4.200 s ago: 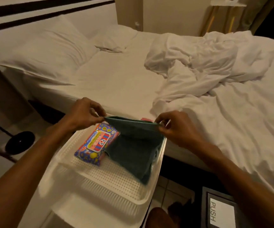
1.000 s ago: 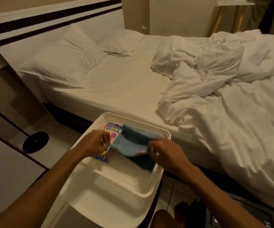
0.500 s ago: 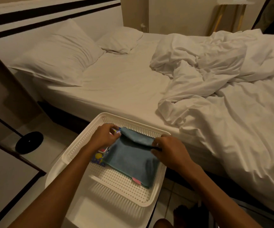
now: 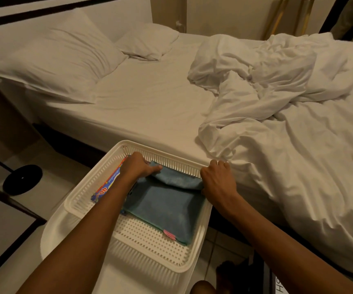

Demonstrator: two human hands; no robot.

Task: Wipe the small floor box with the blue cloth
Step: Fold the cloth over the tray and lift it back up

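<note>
The blue cloth (image 4: 167, 206) lies folded in a white perforated basket (image 4: 145, 257) beside the bed. My left hand (image 4: 138, 166) pinches the cloth's far fold at its left end. At the fold's right end, against the basket's right rim, my right hand (image 4: 218, 183) grips the cloth. A pink tag (image 4: 169, 234) shows at the cloth's near corner. A dark box with a white label (image 4: 277, 283) sits on the floor at the bottom right, mostly cut off.
A colourful wipes packet (image 4: 107, 187) lies in the basket under my left forearm. The bed (image 4: 150, 102) with two pillows and a crumpled white duvet (image 4: 277, 102) fills the far side. A black round disc (image 4: 23, 179) rests on the tiled floor to the left.
The cloth went from hanging between my hands to lying folded in the basket. Both hands have moved apart along the far fold in the last half second.
</note>
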